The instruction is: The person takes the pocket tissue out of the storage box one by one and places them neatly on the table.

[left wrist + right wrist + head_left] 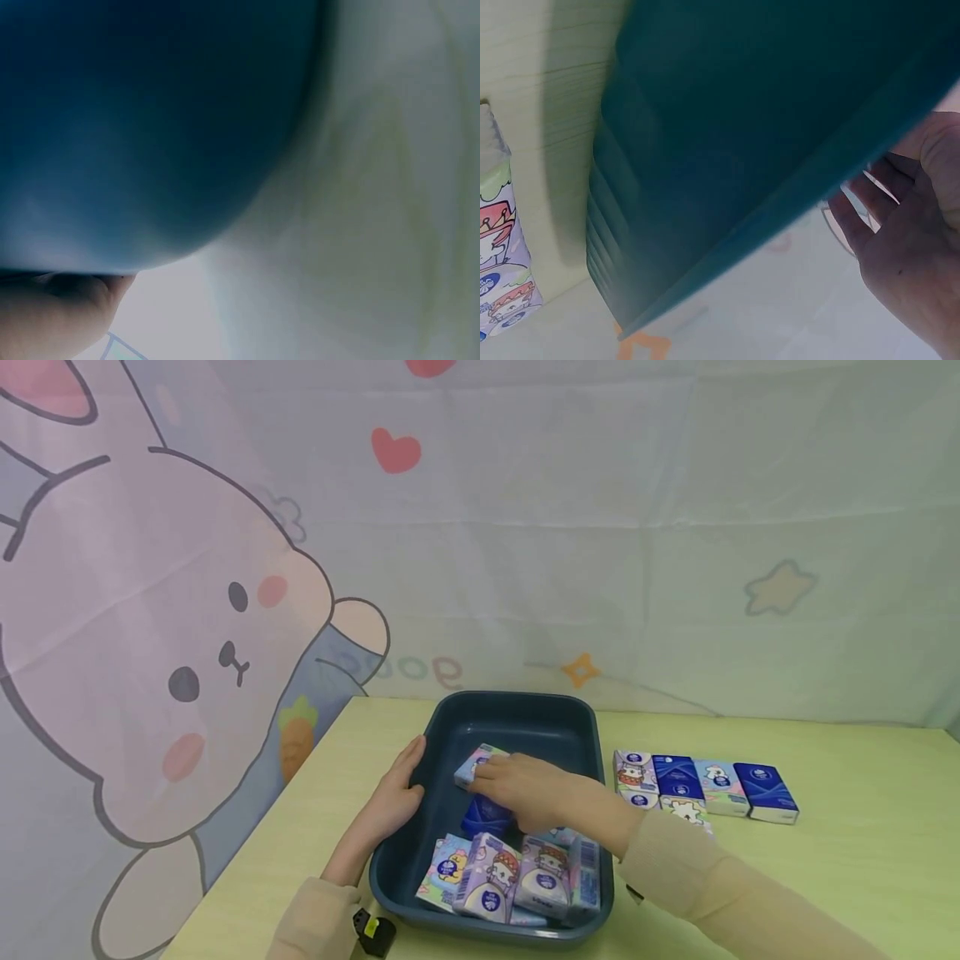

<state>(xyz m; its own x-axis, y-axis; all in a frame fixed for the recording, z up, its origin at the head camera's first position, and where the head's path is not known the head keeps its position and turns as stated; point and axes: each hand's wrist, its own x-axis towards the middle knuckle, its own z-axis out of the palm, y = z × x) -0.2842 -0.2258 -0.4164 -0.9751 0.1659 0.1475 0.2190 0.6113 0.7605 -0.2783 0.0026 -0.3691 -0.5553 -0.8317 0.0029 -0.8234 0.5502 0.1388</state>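
A dark teal plastic basin (525,710) stands on the table with several small tissue packs in its near half. My left hand (393,797) rests along the basin's left side, its fingers fairly straight and its thumb at the rim. Inside the basin, my right hand (528,789) pinches a light blue tissue pack (471,768) at its edge; the fingertips cover part of it. Under that hand lies a dark blue tissue pack (483,817). Nearer me are purple tissue packs (487,877) with cartoon prints. In the right wrist view, the basin's wall hides my right fingertips (855,217).
Right of the basin, several tissue packs (678,781) lie in rows on the pale yellow-green table (862,843). A small black object (375,933) sits by my left wrist. Behind the table hangs a cloth (525,568) printed with a rabbit.
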